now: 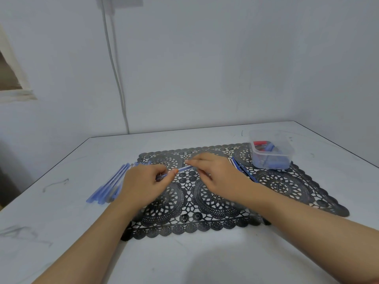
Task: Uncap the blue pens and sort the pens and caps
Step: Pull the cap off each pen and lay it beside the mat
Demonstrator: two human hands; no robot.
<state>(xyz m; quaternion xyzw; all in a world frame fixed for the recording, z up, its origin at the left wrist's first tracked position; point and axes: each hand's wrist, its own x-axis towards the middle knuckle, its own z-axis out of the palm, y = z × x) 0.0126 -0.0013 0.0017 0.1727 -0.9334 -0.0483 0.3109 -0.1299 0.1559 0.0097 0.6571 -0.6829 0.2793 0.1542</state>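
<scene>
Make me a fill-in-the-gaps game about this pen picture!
1. The pen held between the left hand and the right hand is ___ in colour.
2. The lacy mat under the hands is ___.
3. The clear box sits on the person's ___ side.
4. The pile of pens lies to the ___ of the mat.

Missing words: blue; black; right; left.

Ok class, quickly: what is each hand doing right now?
Left hand: grips one end of a blue pen.
Right hand: pinches the other end of the same pen.
</scene>
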